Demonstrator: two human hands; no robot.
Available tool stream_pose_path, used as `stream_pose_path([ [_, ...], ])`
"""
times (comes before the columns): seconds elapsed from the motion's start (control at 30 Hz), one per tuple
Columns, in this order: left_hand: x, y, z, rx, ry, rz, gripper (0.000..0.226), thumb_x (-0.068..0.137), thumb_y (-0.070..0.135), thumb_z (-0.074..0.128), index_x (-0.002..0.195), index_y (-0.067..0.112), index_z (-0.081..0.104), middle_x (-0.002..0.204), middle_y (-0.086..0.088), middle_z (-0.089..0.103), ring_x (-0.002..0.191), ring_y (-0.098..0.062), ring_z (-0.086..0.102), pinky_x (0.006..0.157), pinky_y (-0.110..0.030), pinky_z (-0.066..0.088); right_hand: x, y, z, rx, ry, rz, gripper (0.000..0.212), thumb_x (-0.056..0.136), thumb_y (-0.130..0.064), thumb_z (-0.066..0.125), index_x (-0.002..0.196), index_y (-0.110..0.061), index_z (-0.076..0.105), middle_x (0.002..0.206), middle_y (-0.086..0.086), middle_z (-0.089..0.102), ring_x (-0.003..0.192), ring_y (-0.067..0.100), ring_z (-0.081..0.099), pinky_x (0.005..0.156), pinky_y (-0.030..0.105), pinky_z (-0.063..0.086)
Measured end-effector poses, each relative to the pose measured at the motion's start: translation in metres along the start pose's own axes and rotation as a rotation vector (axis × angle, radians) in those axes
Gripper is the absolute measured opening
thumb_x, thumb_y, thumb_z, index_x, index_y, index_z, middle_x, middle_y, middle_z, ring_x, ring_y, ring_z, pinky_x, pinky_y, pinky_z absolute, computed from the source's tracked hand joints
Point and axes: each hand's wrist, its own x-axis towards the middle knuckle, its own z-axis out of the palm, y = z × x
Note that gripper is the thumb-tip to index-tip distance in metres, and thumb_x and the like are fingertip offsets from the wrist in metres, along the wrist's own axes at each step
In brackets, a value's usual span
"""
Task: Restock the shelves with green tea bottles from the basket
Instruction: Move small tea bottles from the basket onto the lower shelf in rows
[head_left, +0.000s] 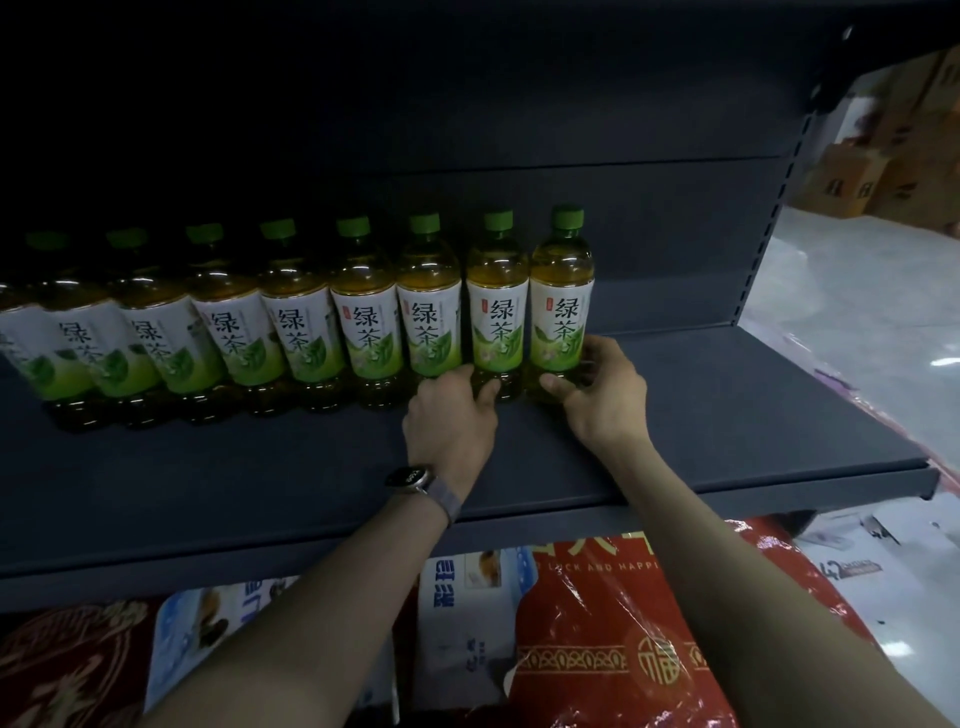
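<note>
Though their bases are half covered, left hand (451, 418) grips second-last bottle (497, 306), right hand (602, 397) end bottle (562, 296).

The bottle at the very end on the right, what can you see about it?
The end bottle is clear plastic with a green cap, yellowish tea inside and a white and green label with big green characters. It stands upright on the dark shelf, last in the row, close beside the neighbour bottle. The right hand grips its base, thumb in front and fingers round the far side.
</note>
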Motion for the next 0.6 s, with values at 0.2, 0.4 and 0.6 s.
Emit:
stream_pose_path([
  [0.2, -0.002, 0.002, 0.002, 0.075, -0.004, 0.039, 0.027, 0.101, 0.039, 0.064, 0.111, 0.016, 0.072, 0.105, -0.014, 0.072, 0.102, -0.040, 0.067, 0.073, -0.041, 0.051, 0.000, 0.000, 0.005, -0.077, -0.020, -0.061, 0.059, 0.090, -0.025, 0.084, 0.140, -0.018, 0.055, 0.128, 0.003, 0.070, 0.119, 0.025, 0.065, 0.099, 0.038, 0.054],
  [0.4, -0.001, 0.003, 0.001, 0.058, -0.019, 0.036, 0.024, 0.099, 0.038, 0.066, 0.110, 0.017, 0.071, 0.104, -0.013, 0.072, 0.100, -0.038, 0.068, 0.074, -0.041, 0.055, -0.003, -0.004, 0.002, -0.081, -0.035, -0.039, 0.059, 0.091, -0.027, 0.082, 0.142, -0.018, 0.053, 0.130, 0.004, 0.070, 0.119, 0.026, 0.066, 0.098, 0.038, 0.054],
  [0.6, -0.003, 0.007, -0.010, 0.018, -0.062, -0.021, 0.023, 0.098, 0.037, 0.066, 0.116, 0.024, 0.072, 0.108, -0.009, 0.073, 0.104, -0.037, 0.068, 0.078, -0.040, 0.055, -0.010, -0.014, -0.002, -0.080, -0.061, -0.006, 0.061, 0.094, -0.025, 0.080, 0.147, -0.020, 0.052, 0.134, 0.004, 0.069, 0.123, 0.025, 0.065, 0.104, 0.040, 0.054],
])
